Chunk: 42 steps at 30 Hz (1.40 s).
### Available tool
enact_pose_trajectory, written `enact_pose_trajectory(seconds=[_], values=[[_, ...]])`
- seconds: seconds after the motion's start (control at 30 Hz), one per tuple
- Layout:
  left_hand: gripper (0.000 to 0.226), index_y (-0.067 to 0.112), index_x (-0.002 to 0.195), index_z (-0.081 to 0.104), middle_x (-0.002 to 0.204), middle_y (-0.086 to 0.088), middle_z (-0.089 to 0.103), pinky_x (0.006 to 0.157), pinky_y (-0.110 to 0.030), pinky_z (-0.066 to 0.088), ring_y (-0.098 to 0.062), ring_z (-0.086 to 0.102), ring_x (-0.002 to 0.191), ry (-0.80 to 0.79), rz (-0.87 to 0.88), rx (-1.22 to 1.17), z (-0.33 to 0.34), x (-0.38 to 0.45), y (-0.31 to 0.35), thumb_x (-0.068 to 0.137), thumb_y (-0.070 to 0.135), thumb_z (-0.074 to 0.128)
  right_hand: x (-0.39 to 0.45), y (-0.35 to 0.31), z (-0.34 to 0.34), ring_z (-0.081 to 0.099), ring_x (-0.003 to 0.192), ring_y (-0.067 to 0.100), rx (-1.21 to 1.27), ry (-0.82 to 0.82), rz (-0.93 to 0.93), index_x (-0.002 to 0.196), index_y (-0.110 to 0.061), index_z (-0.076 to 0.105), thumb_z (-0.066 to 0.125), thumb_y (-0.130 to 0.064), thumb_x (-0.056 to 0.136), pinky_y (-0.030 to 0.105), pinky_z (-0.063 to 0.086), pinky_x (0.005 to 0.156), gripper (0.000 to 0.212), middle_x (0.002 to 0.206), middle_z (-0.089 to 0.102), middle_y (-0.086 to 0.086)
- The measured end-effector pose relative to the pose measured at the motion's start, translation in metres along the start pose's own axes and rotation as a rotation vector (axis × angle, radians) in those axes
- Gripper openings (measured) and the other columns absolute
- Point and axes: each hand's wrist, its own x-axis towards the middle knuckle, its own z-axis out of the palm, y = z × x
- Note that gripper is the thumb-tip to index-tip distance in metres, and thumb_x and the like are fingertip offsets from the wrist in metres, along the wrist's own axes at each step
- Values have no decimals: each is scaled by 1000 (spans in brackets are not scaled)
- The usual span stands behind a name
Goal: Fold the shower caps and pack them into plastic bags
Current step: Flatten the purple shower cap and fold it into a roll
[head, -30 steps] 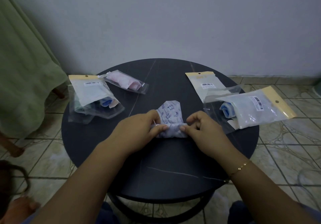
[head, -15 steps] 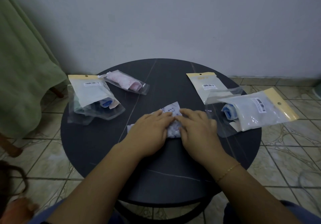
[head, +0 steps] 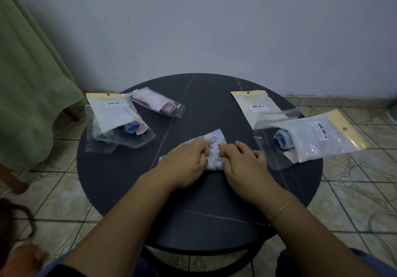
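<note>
Fingers: both sets lie curled over the shower cap [head: 214,147], fingertips bunching its printed film at the middle; the left hand [head: 184,163] grips its left part, the right hand [head: 242,163] grips its right part, knuckles nearly meeting.
Shower cap: pale, blue-printed, partly folded into a band on the round dark table [head: 129,190], about at the table's centre; one corner sticks out beyond the fingertips toward the wall, a small end shows left of the left hand.
Handling, as I judge it: very light, thin and limp, probably slick against itself, so folds will likely spring open unless pinned flat; crushing it does no harm.
Where to hold: best pinched at both ends of the folded band, thumbs under and fingers on top, keeping the elastic edge tucked inside.
Empty bag: a clear plastic bag [head: 277,113] with a yellow header lies right of the cap, toward the wall, its mouth seemingly facing the cap.
Filled bag, right: another bag [head: 318,139] holding something blue sits right of the cap, overhanging the table edge.
Filled bags, left: a stack of bags [head: 116,120] lies left of the cap, and a pink-filled bag [head: 156,102] lies beyond it toward the wall.
Floor: patterned tiles around the table.
</note>
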Motion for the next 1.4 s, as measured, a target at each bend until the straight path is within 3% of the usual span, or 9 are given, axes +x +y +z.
enact_pose_trajectory(seconds=[0.07,0.17,0.33,0.47,0.57,0.67,0.93,1.2,1.4], values=[[10,31,83,43,143,16,41,104,-32,33,-12,37,130,-16,28,-12,-1,-3,1,91,36,43,-2,3,-6,4,143,10,23,-52,-29,115,-33,43,31,-34,98,39,5,111,20,146,35,-9],[37,39,91,48,147,16,35,107,-30,31,-6,31,136,-55,43,-56,-6,-14,1,68,66,57,-9,7,-18,-6,143,8,54,-138,-76,122,-37,42,42,-44,93,39,-1,114,30,153,23,-13],[34,36,102,63,147,16,26,102,-17,31,1,35,130,-12,74,-41,-13,-21,-4,71,40,76,-16,7,-28,5,140,8,-10,-142,-150,128,-35,46,59,-42,82,32,5,110,48,145,28,-16],[48,32,105,70,102,15,45,85,-21,41,1,45,96,50,87,16,-15,-21,-5,70,63,60,-14,3,-28,27,119,6,-23,-45,-194,120,-36,56,55,-38,85,24,14,93,35,115,43,-17],[69,38,113,65,93,13,55,82,-20,34,-7,46,98,73,126,199,-19,-19,-3,68,77,30,-11,4,-29,32,113,8,2,-32,-159,120,-38,57,47,-38,92,27,17,89,29,100,44,-18],[47,36,116,54,97,15,56,86,-26,33,-8,46,103,159,39,178,-21,-18,-2,82,67,46,-8,5,-25,37,113,9,118,4,-78,120,-37,54,48,-39,94,25,20,88,27,101,50,-19],[32,31,98,56,96,9,63,91,-32,29,-12,56,96,349,-21,336,-15,-12,1,91,57,39,2,1,-15,49,79,9,410,132,89,92,-28,47,58,-34,90,31,32,89,12,63,51,-10],[18,23,101,64,102,3,57,81,-28,32,-19,51,98,408,47,225,1,-5,4,93,33,51,13,-2,-4,53,92,15,320,146,167,90,-31,52,56,-35,90,32,28,90,6,67,47,-14],[58,26,117,59,107,11,46,95,-24,36,-7,41,106,206,43,81,-3,-9,-6,69,59,69,14,0,-5,45,106,16,128,149,112,106,-32,62,45,-39,95,32,28,88,22,95,57,-9]])
